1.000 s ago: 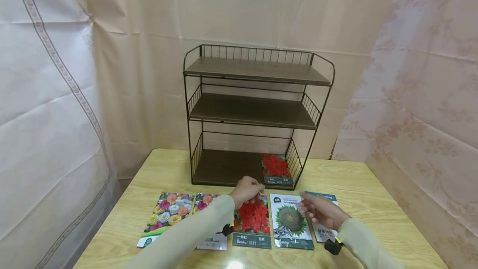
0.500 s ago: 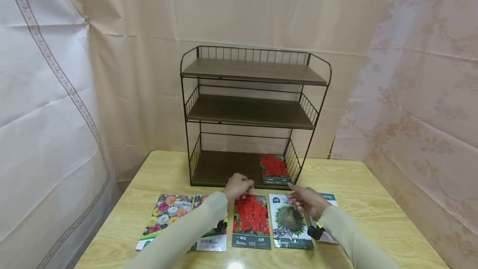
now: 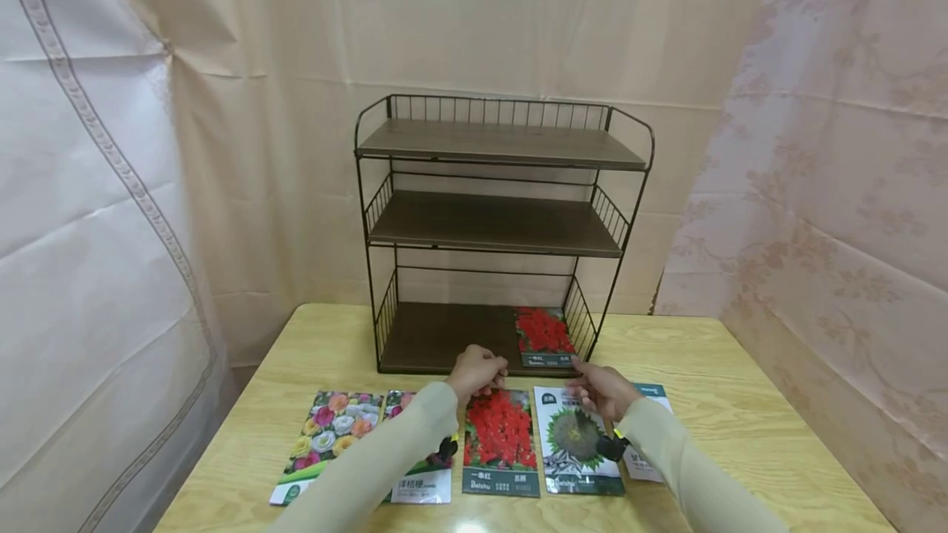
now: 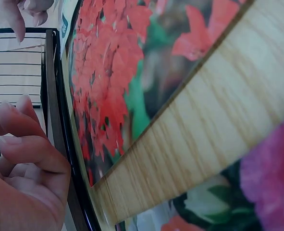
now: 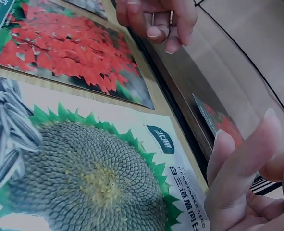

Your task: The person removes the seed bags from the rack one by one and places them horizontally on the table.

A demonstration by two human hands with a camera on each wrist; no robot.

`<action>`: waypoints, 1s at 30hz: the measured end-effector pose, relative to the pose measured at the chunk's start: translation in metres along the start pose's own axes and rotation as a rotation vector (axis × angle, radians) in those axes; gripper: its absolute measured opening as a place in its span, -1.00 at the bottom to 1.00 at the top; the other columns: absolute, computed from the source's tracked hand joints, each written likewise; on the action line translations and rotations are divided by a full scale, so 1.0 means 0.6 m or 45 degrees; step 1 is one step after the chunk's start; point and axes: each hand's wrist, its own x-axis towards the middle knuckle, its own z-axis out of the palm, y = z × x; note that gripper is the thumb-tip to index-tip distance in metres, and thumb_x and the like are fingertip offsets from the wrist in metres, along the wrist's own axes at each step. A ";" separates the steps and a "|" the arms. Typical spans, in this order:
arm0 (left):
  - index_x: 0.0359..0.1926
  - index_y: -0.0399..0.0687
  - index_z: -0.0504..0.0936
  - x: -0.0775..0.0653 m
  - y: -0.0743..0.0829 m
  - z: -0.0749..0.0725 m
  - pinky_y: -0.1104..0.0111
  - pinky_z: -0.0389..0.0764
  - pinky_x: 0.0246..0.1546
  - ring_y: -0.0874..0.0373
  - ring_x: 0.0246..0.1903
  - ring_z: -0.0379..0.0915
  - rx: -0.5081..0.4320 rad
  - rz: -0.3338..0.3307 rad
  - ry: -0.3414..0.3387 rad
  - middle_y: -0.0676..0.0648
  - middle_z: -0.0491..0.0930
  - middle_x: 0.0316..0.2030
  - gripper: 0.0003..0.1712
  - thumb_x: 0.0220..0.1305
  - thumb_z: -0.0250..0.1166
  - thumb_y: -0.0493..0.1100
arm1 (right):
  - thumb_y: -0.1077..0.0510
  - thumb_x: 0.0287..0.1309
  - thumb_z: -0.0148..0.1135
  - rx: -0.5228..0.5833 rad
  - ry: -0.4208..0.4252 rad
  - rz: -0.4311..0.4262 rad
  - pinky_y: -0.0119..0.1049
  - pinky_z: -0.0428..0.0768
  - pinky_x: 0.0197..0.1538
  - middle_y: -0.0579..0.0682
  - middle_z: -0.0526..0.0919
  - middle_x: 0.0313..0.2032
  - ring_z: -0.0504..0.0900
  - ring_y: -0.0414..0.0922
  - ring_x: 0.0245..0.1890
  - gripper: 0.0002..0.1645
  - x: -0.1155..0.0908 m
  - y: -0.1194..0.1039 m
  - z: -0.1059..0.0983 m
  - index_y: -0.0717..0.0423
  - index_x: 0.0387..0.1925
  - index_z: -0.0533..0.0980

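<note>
My left hand (image 3: 477,373) hovers at the top edge of the red-flower seed packet (image 3: 501,434) on the table. Its fingers are loosely bent with nothing between them, as the left wrist view also shows. Over the top of the sunflower seed packet (image 3: 579,438) is my right hand (image 3: 603,391), its fingers relaxed and holding nothing. Its fingertips reach up to the lower right corner of a second red-flower packet (image 3: 544,331), which lies on the rack's bottom shelf at the right end. In the right wrist view this shelf packet (image 5: 222,120) appears just behind the fingers.
A three-tier rack with dark shelves (image 3: 452,336) and black wire sides stands at the back of the wooden table (image 3: 704,418). Two packets with multicoloured flowers, one of them a rose-like packet (image 3: 333,434), lie left. A blue-and-white packet (image 3: 653,391) lies partly under the right arm.
My right hand has moved left and forward, from beside the sunflower packet to the corner of the shelf packet. My left hand has shifted slightly left, off the red-flower packet's top. The packets stay put.
</note>
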 end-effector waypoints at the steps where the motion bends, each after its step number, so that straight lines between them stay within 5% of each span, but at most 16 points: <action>1: -0.22 -0.35 0.73 0.001 -0.001 0.001 0.42 0.26 -0.73 0.23 -0.71 0.33 -0.007 0.000 -0.001 -0.25 0.74 -0.39 -0.66 0.51 0.20 -0.13 | -0.14 0.63 -0.09 0.006 0.005 -0.002 -0.58 0.46 -0.58 0.00 0.69 -0.52 0.45 -0.41 -0.69 -0.29 0.001 0.000 0.001 0.54 0.09 0.48; 12: -0.25 -0.34 0.73 0.011 -0.001 0.009 0.43 0.22 -0.75 0.23 -0.74 0.30 -0.001 -0.014 0.010 -0.19 0.72 -0.47 -0.67 0.50 0.21 -0.14 | -0.10 0.64 -0.12 0.109 0.013 -0.007 -0.59 0.45 -0.63 -0.01 0.69 -0.59 0.47 -0.40 -0.73 -0.33 0.019 -0.001 0.013 0.41 -0.26 0.62; 30: -0.34 -0.27 0.75 0.020 -0.007 0.028 0.40 0.22 -0.73 0.22 -0.72 0.29 0.016 -0.030 -0.017 -0.12 0.70 -0.51 -0.67 0.47 0.21 -0.14 | 0.17 0.67 -0.22 0.305 0.048 0.046 -0.63 0.44 -0.65 -0.02 0.64 -0.62 0.46 -0.41 -0.77 -0.58 0.034 0.005 0.022 0.42 -0.13 0.47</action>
